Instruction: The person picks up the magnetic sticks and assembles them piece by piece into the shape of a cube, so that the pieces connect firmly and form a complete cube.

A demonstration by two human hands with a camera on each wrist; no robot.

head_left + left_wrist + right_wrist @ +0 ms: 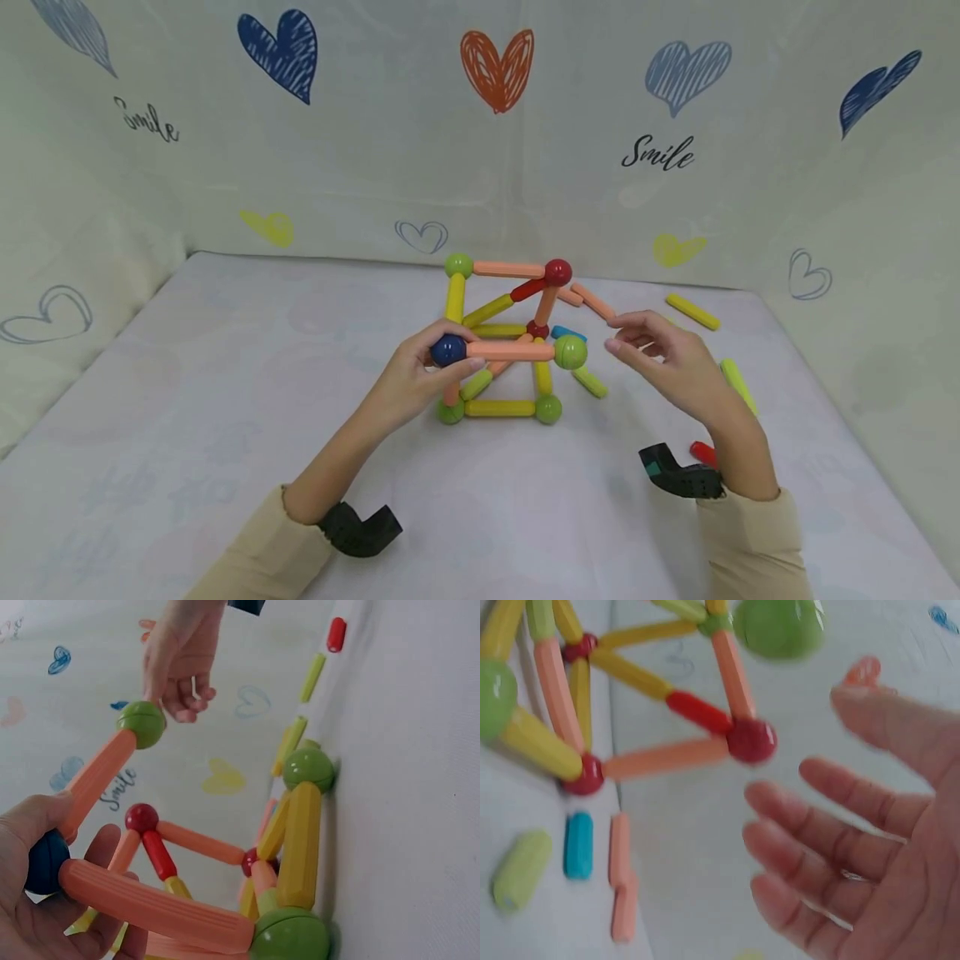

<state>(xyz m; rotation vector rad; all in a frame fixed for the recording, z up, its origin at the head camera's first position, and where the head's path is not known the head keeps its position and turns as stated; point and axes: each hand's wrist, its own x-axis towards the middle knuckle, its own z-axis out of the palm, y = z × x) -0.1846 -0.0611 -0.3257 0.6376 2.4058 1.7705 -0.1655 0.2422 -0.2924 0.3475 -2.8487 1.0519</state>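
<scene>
My left hand grips a dark blue ball at a near upper corner of a stick-and-ball frame, its thumb along the salmon stick beside it. At that stick's far end sits a light green ball. The left wrist view shows a second salmon stick running down from the blue ball to a lower green ball. To the right of the frame, my right hand hovers with loosely bent fingers and nothing in them. Red balls join the frame's far right corners.
Loose sticks lie right of the frame: salmon, blue, light green and yellow. Another light green stick and a red one are near the right forearm. A cloth backdrop with printed hearts rises behind the table.
</scene>
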